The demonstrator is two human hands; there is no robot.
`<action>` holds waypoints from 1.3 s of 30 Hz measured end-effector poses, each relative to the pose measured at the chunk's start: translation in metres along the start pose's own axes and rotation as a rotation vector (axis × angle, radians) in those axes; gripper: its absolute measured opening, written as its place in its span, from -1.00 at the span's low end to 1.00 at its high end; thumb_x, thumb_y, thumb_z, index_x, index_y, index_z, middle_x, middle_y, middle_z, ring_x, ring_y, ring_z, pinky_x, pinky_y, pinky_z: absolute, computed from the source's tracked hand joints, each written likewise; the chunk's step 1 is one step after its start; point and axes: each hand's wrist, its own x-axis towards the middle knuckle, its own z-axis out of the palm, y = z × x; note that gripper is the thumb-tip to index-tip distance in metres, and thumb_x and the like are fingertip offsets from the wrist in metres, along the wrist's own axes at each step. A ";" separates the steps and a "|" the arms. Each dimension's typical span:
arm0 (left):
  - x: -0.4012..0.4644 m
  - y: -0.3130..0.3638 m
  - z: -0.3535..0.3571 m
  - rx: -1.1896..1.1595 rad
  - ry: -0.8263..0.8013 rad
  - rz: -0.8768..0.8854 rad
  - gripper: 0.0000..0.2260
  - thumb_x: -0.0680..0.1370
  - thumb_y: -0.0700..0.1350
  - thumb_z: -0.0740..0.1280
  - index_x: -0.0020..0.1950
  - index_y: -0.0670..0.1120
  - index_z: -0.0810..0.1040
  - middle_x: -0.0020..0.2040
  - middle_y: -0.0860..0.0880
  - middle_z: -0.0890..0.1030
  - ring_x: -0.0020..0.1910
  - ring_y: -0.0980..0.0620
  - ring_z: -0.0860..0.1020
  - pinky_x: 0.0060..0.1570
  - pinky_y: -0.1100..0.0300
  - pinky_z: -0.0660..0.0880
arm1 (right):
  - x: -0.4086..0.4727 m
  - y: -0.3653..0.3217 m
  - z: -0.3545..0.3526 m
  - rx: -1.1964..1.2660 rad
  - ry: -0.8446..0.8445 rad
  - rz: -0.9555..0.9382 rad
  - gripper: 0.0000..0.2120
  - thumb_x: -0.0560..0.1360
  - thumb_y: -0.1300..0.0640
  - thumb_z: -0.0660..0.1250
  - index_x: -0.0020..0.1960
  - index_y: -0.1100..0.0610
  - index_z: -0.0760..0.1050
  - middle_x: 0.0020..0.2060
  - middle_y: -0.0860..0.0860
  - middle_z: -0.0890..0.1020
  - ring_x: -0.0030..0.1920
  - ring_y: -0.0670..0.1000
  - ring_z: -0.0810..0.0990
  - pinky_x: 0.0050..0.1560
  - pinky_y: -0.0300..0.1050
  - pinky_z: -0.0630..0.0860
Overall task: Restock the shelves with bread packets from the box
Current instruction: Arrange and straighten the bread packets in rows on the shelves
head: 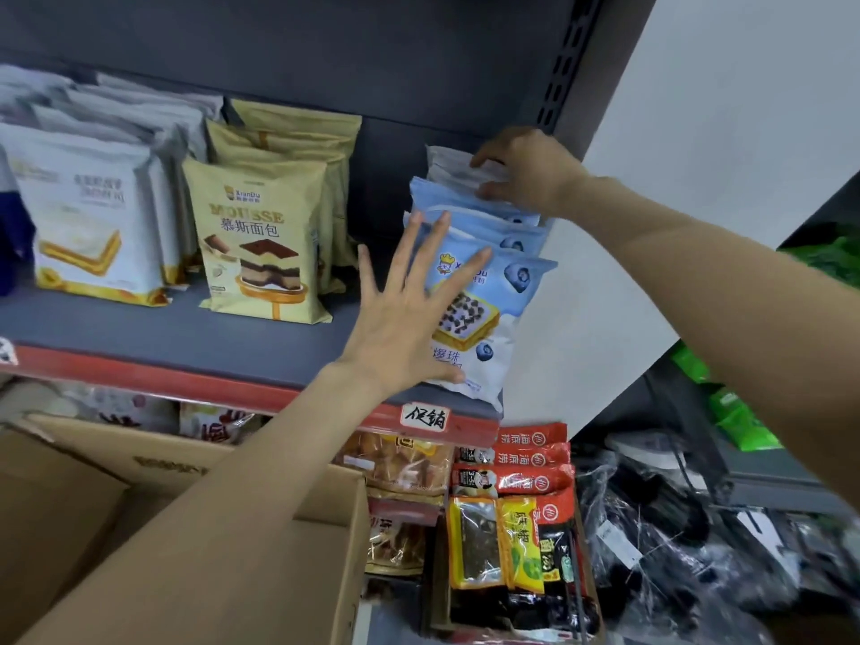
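Nearest, the cardboard box [325, 528]; its inside is hidden. On the shelf [186, 346], the left hand [409, 314] presses flat on the front blue bread packet [488, 309]; behind, right hand [526, 172] fingers pinch the rear packets [456, 167]

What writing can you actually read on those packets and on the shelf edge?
"XianDu", "MOUSSE", "慕斯面包": yellow mousse packet.
"爆珠", partly covered: front blue packet, under the left hand.
"促销": white tag on the red shelf edge.
White packets, red sachets, box print: too blurred.
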 end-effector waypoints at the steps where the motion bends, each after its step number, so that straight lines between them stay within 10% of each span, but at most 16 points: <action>1: -0.001 0.000 0.001 0.003 0.016 -0.003 0.19 0.13 0.37 0.49 0.51 0.18 -0.21 0.54 -0.09 -0.24 0.49 -0.18 -0.29 0.30 -0.45 -0.05 | 0.009 0.000 0.001 -0.025 -0.040 0.006 -0.59 0.48 0.05 0.37 0.29 0.14 0.46 0.23 0.17 0.49 0.22 0.19 0.47 0.17 0.03 0.43; 12: -0.006 -0.002 0.010 -0.124 0.088 -0.064 0.16 0.10 0.33 0.53 0.51 0.23 -0.12 0.53 -0.07 -0.24 0.50 -0.32 -0.16 0.33 -0.40 0.13 | 0.034 0.015 0.000 0.059 -0.218 0.066 -0.69 0.56 0.04 0.25 0.25 0.12 0.51 0.23 0.14 0.53 0.23 0.15 0.47 0.24 -0.06 0.38; 28: -0.006 -0.004 0.014 -0.144 0.118 -0.055 0.16 0.10 0.32 0.53 0.51 0.22 -0.10 0.53 -0.08 -0.22 0.50 -0.31 -0.05 0.32 -0.35 0.22 | 0.039 0.010 0.009 0.013 0.059 0.132 -0.86 0.43 0.27 0.31 -0.10 0.16 0.63 -0.10 0.12 0.68 -0.06 0.12 0.61 -0.03 -0.13 0.47; 39: -0.007 -0.005 0.018 -0.253 0.118 -0.066 0.12 0.20 0.19 0.56 0.48 0.27 -0.19 0.51 -0.02 -0.32 0.49 -0.34 -0.06 0.38 -0.25 0.22 | 0.051 -0.010 0.010 0.145 0.203 0.098 -0.80 0.47 0.26 0.29 0.01 0.15 0.65 -0.01 0.09 0.68 0.04 0.10 0.61 0.03 -0.23 0.41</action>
